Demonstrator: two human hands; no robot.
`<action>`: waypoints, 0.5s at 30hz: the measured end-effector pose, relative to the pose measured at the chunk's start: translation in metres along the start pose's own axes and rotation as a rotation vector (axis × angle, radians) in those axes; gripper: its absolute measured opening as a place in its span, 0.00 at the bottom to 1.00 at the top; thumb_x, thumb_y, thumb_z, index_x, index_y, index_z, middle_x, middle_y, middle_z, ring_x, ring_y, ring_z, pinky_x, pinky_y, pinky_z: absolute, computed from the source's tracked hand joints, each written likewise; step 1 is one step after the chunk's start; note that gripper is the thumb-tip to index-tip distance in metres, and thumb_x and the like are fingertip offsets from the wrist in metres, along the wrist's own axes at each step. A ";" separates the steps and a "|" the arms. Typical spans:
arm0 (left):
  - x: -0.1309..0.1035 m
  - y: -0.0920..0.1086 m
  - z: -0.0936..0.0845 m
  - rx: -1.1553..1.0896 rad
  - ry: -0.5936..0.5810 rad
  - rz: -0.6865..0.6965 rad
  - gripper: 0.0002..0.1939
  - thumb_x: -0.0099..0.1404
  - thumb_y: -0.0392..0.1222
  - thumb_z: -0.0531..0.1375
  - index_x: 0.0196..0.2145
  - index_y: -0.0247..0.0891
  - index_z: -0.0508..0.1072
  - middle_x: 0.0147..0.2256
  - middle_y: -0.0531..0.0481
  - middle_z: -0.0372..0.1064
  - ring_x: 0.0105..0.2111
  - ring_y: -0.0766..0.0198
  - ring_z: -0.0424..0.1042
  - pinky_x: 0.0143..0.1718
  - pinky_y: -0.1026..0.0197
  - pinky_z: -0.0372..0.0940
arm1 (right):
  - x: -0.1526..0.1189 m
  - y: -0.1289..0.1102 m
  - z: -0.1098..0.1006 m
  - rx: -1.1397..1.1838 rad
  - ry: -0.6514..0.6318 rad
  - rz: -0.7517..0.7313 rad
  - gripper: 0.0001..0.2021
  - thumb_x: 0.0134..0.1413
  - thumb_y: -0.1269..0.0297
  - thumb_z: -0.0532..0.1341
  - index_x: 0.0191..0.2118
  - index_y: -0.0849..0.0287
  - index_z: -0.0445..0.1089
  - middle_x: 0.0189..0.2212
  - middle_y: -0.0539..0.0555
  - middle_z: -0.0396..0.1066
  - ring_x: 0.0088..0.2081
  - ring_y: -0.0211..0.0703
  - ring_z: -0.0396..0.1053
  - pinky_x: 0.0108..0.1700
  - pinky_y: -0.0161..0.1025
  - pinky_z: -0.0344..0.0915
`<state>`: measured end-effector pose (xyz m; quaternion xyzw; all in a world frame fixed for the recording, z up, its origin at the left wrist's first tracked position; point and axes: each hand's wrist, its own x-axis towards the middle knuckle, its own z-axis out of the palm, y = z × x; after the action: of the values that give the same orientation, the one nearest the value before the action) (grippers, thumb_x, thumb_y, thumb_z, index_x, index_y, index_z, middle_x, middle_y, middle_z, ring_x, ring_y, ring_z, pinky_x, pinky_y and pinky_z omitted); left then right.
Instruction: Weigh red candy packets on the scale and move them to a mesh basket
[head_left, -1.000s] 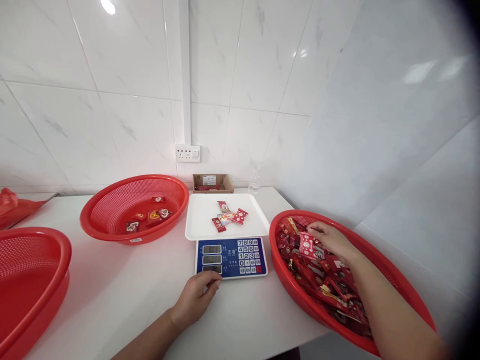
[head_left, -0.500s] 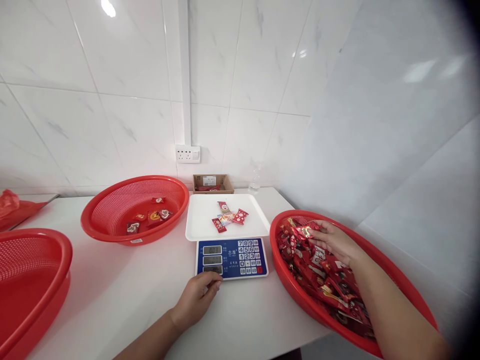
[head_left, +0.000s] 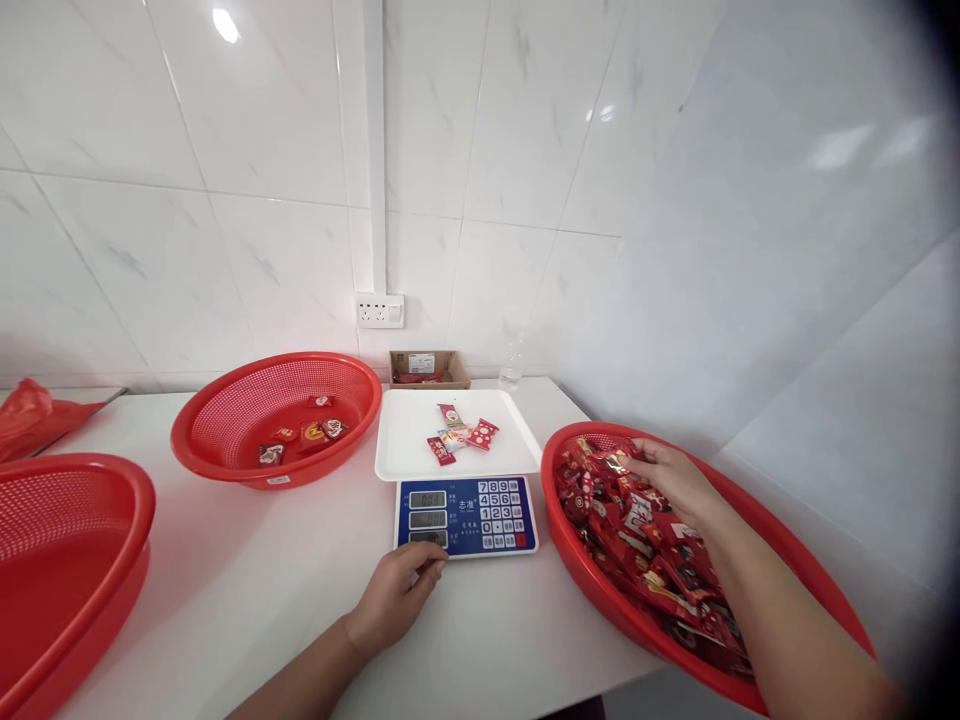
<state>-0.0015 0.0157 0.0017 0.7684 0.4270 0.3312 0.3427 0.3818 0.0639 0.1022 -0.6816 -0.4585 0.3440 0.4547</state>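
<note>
My right hand [head_left: 666,478] is over the red basket [head_left: 795,560] on the right, which is heaped with red-wrapped candies [head_left: 637,540]. Its thumb and fingers are closed on a shiny red wrapped candy [head_left: 611,461] near the basket's far side. My left hand [head_left: 397,592] lies with curled fingers against the front left edge of a digital scale [head_left: 466,517], apparently holding nothing. On the scale's white pan [head_left: 405,430] are several small candy packets [head_left: 454,437].
Another red basket [head_left: 225,400] at the back left has several packets in it. One more red basket [head_left: 67,560] is at the left edge. Behind the scale stand a cardboard box [head_left: 456,374] and a clear bottle [head_left: 511,370] by the tiled wall.
My right hand has lowered the shiny candy slightly, closer to the heap in the basket. The left hand stays at the scale. The view has shifted a little.
</note>
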 end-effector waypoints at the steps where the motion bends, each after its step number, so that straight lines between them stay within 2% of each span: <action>1: 0.000 0.000 0.000 0.004 0.006 0.003 0.10 0.64 0.42 0.50 0.36 0.40 0.70 0.32 0.50 0.71 0.31 0.63 0.69 0.32 0.65 0.64 | -0.001 -0.002 0.002 -0.037 0.026 -0.009 0.12 0.39 0.61 0.63 0.34 0.54 0.68 0.30 0.49 0.75 0.31 0.41 0.72 0.37 0.37 0.69; 4: -0.001 -0.001 0.002 0.018 0.020 0.016 0.10 0.64 0.41 0.50 0.36 0.40 0.71 0.31 0.51 0.71 0.31 0.64 0.69 0.32 0.66 0.63 | -0.003 -0.010 0.010 -0.095 0.090 -0.044 0.15 0.40 0.57 0.62 0.37 0.54 0.68 0.33 0.51 0.75 0.34 0.45 0.73 0.37 0.40 0.69; 6: -0.001 -0.002 0.003 0.023 0.030 0.030 0.10 0.64 0.39 0.51 0.36 0.40 0.71 0.30 0.51 0.71 0.31 0.65 0.69 0.32 0.66 0.63 | -0.003 -0.017 0.020 -0.099 0.065 -0.072 0.16 0.41 0.55 0.61 0.39 0.54 0.67 0.34 0.52 0.75 0.35 0.46 0.73 0.37 0.41 0.69; 10: -0.002 -0.001 0.003 0.043 0.047 0.049 0.10 0.63 0.38 0.51 0.36 0.39 0.72 0.31 0.51 0.71 0.30 0.65 0.69 0.33 0.67 0.63 | 0.002 -0.033 0.050 -0.215 -0.126 -0.168 0.15 0.42 0.55 0.61 0.38 0.54 0.68 0.34 0.53 0.75 0.36 0.48 0.73 0.40 0.42 0.68; 15: -0.003 -0.001 0.003 0.051 0.054 0.055 0.10 0.63 0.38 0.52 0.37 0.39 0.73 0.32 0.50 0.72 0.31 0.65 0.70 0.33 0.68 0.64 | 0.007 -0.048 0.103 -0.312 -0.282 -0.230 0.16 0.44 0.58 0.60 0.41 0.54 0.68 0.37 0.51 0.74 0.37 0.45 0.72 0.40 0.40 0.68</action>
<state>-0.0009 0.0124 -0.0014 0.7790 0.4232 0.3503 0.3021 0.2777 0.1103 0.1105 -0.6320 -0.6398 0.3067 0.3117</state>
